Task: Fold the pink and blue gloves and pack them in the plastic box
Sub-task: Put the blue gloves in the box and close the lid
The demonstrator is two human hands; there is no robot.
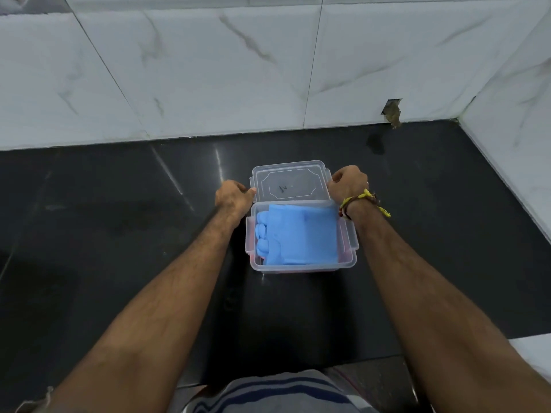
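A clear plastic box stands on the dark counter in the middle of the view. Folded blue gloves fill its top, their fingertips at the left. Pink shows underneath along the box's lower edge, mostly hidden. The clear lid sits just behind the box, tilted over its far rim. My left hand grips the lid's left edge and my right hand grips its right edge. A yellow and red thread band circles my right wrist.
The black stone counter runs to a white marble-tiled wall at the back and on the right. A chipped hole marks the wall's base at the right. The counter's front edge is near my body.
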